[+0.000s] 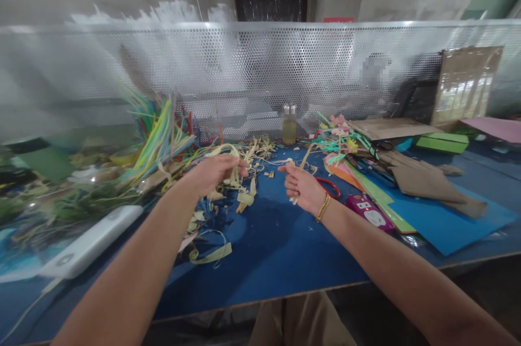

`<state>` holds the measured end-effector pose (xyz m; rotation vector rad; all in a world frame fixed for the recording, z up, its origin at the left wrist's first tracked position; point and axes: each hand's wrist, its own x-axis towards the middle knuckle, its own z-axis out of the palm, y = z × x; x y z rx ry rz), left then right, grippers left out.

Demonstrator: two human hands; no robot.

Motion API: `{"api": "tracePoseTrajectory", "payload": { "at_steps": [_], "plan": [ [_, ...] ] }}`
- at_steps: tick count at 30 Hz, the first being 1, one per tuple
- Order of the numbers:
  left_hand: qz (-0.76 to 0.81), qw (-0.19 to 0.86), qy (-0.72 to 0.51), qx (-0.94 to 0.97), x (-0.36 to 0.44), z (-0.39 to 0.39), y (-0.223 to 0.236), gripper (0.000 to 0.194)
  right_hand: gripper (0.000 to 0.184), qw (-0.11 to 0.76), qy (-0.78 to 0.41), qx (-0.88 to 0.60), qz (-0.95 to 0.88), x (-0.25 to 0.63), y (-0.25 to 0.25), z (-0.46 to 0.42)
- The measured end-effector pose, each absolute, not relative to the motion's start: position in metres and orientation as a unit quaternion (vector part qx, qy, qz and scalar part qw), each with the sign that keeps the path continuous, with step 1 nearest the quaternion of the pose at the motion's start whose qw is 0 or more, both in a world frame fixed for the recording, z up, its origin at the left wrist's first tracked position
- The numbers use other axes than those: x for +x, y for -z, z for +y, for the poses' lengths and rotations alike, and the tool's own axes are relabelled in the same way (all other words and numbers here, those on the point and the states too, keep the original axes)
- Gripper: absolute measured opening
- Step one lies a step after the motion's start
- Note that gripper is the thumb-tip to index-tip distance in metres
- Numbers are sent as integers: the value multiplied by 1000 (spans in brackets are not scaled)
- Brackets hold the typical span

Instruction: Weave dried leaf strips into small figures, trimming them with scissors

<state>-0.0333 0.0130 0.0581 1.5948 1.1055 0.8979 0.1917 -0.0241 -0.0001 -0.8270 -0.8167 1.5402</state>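
Note:
Above the blue tabletop (260,270), my left hand (215,173) is closed, its fingers pinched beside a pale yellow-green strip (234,176) that looks like dried husk. My right hand (302,187) is closed too, with a thin pale strip (306,155) rising from its thumb and finger and a bit showing below the fist. A thin cord-like strand runs between the two hands; blur hides where its ends go. Curled pale scraps (211,255) lie below my left hand. Just behind my right wrist is a red loop (329,187), perhaps a scissors handle.
Left stand bundled coloured stems (160,134) and a white power strip (91,240). At the back is a glass bottle (289,127) before a perforated metal screen (260,74). On the right lie a purple device (369,212), blue paper (443,221), brown cardboard (427,175) and small craft flowers (337,137).

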Motion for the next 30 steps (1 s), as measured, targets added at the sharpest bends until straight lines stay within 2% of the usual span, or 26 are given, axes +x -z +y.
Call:
{"api": "tracePoseTrajectory", "payload": {
  "at_steps": [1,4,8,13,17,22,24,26,28,30],
  "plan": [
    [438,523,-323,656,-24,7,-55,34,28,569,-650,-357,-356,189,0,-26],
    [426,541,-254,679,6,-11,-42,32,37,560,-628,-370,-394,180,0,-31],
    [417,557,-217,685,32,-26,-29,26,31,548,-601,-384,-436,176,4,-31],
    [443,592,-199,643,27,-30,-26,25,25,610,-595,-389,-349,186,3,-24],
    [451,566,-186,664,17,-37,-27,29,22,622,-595,-385,-333,187,0,-24],
    [449,458,-158,751,-11,-47,-31,32,23,624,-590,-379,-344,190,2,-23],
    [467,370,-146,790,-39,-43,-36,29,23,629,-585,-376,-348,193,3,-20],
    [508,236,-164,812,-73,-34,-44,32,22,635,-578,-376,-348,195,4,-18],
    [536,118,-148,823,-103,-24,-48,49,21,635,-576,-376,-351,194,4,-19],
    [567,59,-100,816,-121,-15,-47,70,22,629,-579,-376,-356,190,3,-21]
  ]
}}
